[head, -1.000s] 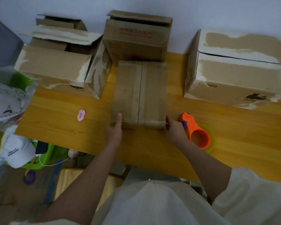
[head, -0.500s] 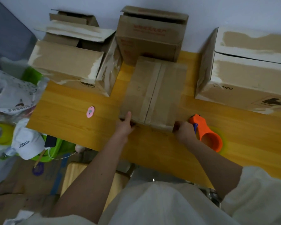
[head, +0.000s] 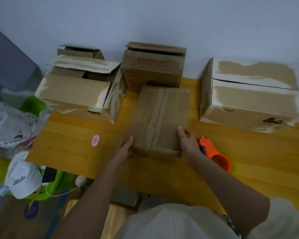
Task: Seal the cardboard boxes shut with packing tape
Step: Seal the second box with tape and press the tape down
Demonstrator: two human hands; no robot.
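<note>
A small brown cardboard box (head: 160, 118) lies on the wooden table (head: 72, 138) with its flaps closed and a tape strip running along the centre seam. My left hand (head: 125, 147) grips its near left corner, thumb up against the side. My right hand (head: 188, 142) holds the right edge, thumb on top of the box. An orange tape dispenser (head: 216, 156) lies on the table just right of my right hand, untouched.
Three bigger boxes stand behind: an open-flapped box (head: 72, 90) at left, a box (head: 152, 66) against the wall, and a closed box (head: 252, 100) at right. A pink tag (head: 95, 140) lies on the table. A white cap (head: 22, 178) and bags sit off the left edge.
The small box was turned slightly and now lies straight again. My right hand slid from the near right corner up the right edge, thumb now on top.
</note>
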